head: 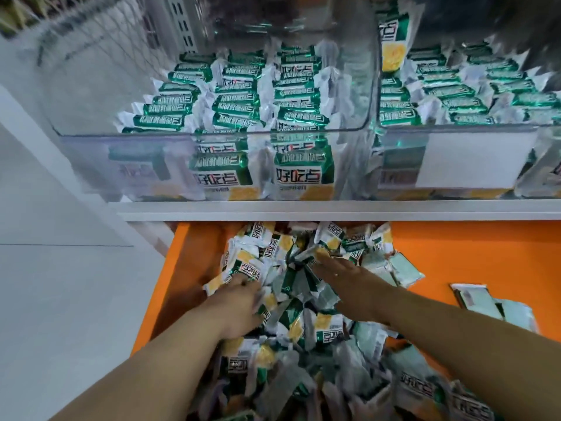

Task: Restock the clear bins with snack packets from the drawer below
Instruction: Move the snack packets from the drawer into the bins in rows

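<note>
Working in open orange drawer (455, 256), directly under white shelf (334, 209). Loose snack packets (303, 323) lying heaped there, long axes pointing every way. Left grip (239, 302) digging into heap's left side, fingers bent among wrappers; too blurred for telling whether clamped on one. Right grip (349, 278) resting flat on heap's middle, fingers straight, clasping nothing, pointing toward shelf. Both touching heap, bins sitting above and beyond. Left clear bin (212, 135) holding upright rows, showing gaps along both sides. Right clear bin (455, 126) looking nearly full.

green-white-yellow snack packets (291, 299), orange drawer (473, 253), clear bins (127, 138)
</note>
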A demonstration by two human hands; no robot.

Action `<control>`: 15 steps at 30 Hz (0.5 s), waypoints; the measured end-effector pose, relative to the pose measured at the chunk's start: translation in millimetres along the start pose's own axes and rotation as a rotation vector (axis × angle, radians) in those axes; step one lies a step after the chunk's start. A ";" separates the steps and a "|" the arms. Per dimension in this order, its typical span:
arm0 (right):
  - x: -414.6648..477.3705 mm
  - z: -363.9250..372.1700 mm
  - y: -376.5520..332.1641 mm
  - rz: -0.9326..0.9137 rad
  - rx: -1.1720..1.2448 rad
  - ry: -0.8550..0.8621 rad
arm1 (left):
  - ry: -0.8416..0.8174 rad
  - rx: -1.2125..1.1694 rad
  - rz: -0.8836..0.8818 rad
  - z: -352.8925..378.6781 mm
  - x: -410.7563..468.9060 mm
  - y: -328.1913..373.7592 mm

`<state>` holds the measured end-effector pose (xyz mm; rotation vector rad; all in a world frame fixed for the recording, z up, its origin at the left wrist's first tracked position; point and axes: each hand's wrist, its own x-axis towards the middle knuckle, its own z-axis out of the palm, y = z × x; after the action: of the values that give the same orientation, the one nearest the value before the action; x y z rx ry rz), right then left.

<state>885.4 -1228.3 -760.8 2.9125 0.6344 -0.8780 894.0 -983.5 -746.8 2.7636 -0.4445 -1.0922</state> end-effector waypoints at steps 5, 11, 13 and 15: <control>5.1 -1.5 -3.9 0.060 -0.031 0.075 | 0.016 -0.010 -0.026 -0.6 -2.9 -2.9; 8.0 -2.9 -1.2 0.064 0.051 0.061 | 0.125 0.001 -0.063 -5.2 -3.2 -4.9; 9.3 -2.0 2.4 0.080 0.133 -0.008 | 0.185 0.035 -0.076 -6.3 -1.7 -5.3; 7.4 1.2 5.7 0.099 0.159 -0.009 | 0.217 0.046 -0.092 -7.2 0.0 -4.1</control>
<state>892.5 -1231.0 -766.3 3.0459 0.4341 -0.9708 899.9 -979.4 -742.5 2.9265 -0.3217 -0.7948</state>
